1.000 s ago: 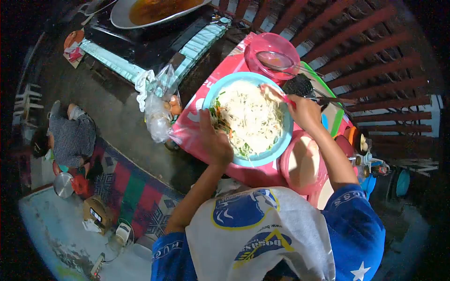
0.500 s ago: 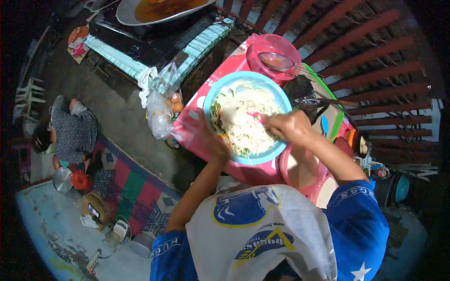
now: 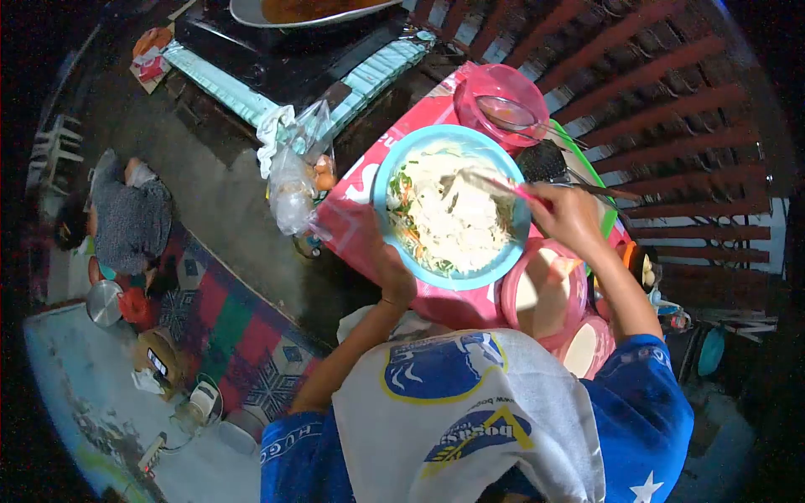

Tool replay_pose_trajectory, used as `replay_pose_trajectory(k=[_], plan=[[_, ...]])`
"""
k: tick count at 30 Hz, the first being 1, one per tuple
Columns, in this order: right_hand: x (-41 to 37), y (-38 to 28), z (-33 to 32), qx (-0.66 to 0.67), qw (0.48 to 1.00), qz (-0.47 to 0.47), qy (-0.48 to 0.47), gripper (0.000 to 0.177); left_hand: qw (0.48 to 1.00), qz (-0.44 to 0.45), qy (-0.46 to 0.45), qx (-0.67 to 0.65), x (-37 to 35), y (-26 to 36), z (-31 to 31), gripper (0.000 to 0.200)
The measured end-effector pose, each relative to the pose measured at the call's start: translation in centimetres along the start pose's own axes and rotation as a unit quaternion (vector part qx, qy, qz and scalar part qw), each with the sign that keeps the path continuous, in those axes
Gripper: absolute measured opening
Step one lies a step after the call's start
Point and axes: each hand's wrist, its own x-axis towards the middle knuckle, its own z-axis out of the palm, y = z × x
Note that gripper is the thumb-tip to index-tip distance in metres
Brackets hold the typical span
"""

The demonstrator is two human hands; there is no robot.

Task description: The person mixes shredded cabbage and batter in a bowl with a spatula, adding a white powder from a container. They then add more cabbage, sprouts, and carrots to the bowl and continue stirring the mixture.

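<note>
A light blue bowl (image 3: 381, 186) stands on a pink and red table cover (image 3: 344, 218). White batter-like food (image 3: 453, 222) mixed with green and orange shreds fills much of it. My right hand (image 3: 566, 216), at the bowl's right rim, is closed round the pink handle of a utensil (image 3: 486, 179), whose blurred metal end lies over the food. At the lower left rim is my left hand (image 3: 392, 267), dim and partly blurred; its fingers are hard to make out against the bowl's side.
A pink basin (image 3: 470, 96) with a strainer sits behind the bowl; pink tubs (image 3: 545, 289) stand at its lower right. Left are a bag with eggs (image 3: 323, 174) and a stove (image 3: 251, 63) bearing a pan (image 3: 314, 10). A person (image 3: 132, 214) sits at far left.
My right hand has moved right and slightly up, exposing more of the utensil's metal end. My left hand is slightly lower. The camera view has shifted a little.
</note>
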Motion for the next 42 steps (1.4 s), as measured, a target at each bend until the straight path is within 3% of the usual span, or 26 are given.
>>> replay_pose_trajectory(k=[1,2,3,4,6,8,12,15,16,17,21,23,24,26,27,31,37,38,40,42], plan=[[1.9,1.1,1.6,-0.016,1.000,0.014,-0.023,0.022,0.979,-0.033,-0.099,-0.176,0.6,0.8,-0.5,0.090],[4.0,1.6,3.1,-0.052,0.997,0.020,-0.045,0.026,0.980,-0.031,-0.094,-0.174,0.9,1.4,0.1,0.090],[6.3,2.0,4.8,-0.046,0.996,0.031,-0.063,0.030,1.000,-0.014,-0.015,-0.013,1.0,1.7,1.4,0.092],[8.2,1.7,5.9,-0.011,0.997,0.016,-0.078,0.032,0.987,0.004,0.064,0.149,1.0,1.7,2.3,0.093],[11.0,0.1,6.7,0.016,0.996,-0.015,-0.088,0.033,0.991,-0.003,0.081,0.106,0.7,1.2,2.7,0.090],[12.3,-2.6,5.7,-0.026,0.970,-0.179,-0.165,0.031,0.994,-0.021,0.105,0.015,0.3,0.7,2.6,0.089],[10.4,-6.2,3.3,-0.053,0.942,-0.274,-0.185,0.024,0.999,-0.018,0.041,0.024,-0.1,-1.4,0.9,0.087],[7.4,-7.2,2.2,-0.175,0.866,-0.434,-0.179,0.013,0.997,-0.012,0.077,0.011,-0.4,-2.3,0.8,0.076],[5.8,-7.2,1.8,-0.235,0.831,-0.496,-0.087,0.021,0.996,-0.012,0.089,0.007,-0.6,-2.4,0.8,0.073],[4.1,-7.0,1.6,-0.249,0.826,-0.500,-0.075,0.021,0.995,-0.011,0.101,0.003,-0.7,-2.5,0.9,0.069],[-1.7,-4.8,0.7,-0.238,0.845,-0.476,-0.055,0.034,0.984,-0.046,0.105,0.135,-0.8,-1.3,1.7,0.061],[-4.5,-3.6,0.5,-0.228,0.877,-0.418,-0.069,0.035,0.993,0.026,0.113,-0.009,-0.9,-2.1,1.9,0.058],[-5.6,-2.9,0.8,-0.206,0.896,-0.389,-0.061,0.035,0.993,0.027,0.110,-0.011,-0.9,-2.2,1.9,0.058],[-7.3,-1.8,0.6,-0.209,0.914,-0.332,-0.103,0.036,0.976,0.091,0.088,0.179,-0.7,-2.2,1.6,0.056],[-7.9,-1.6,0.5,-0.209,0.927,-0.275,-0.144,0.038,0.976,0.091,0.085,0.177,-0.6,-2.4,1.4,0.056],[-9.0,-2.4,1.1,-0.202,0.942,-0.209,-0.168,0.042,0.960,0.038,0.098,0.259,1.1,-1.8,1.1,0.062],[-5.7,-5.3,8.5,-0.251,0.956,-0.130,-0.073,0.036,0.920,0.051,0.070,0.382,1.8,-0.2,1.6,0.067],[-5.0,-4.7,8.4,-0.250,0.957,-0.126,-0.073,0.036,0.916,0.078,0.065,0.387,1.7,-0.2,1.6,0.067],[-4.1,-2.5,7.8,-0.147,0.972,-0.182,0.028,0.029,0.918,0.051,0.057,0.390,1.7,-0.3,1.4,0.067],[-3.9,-1.1,5.9,-0.141,0.974,-0.176,0.028,0.026,0.917,0.029,0.055,0.394,2.1,-0.8,1.2,0.067]])
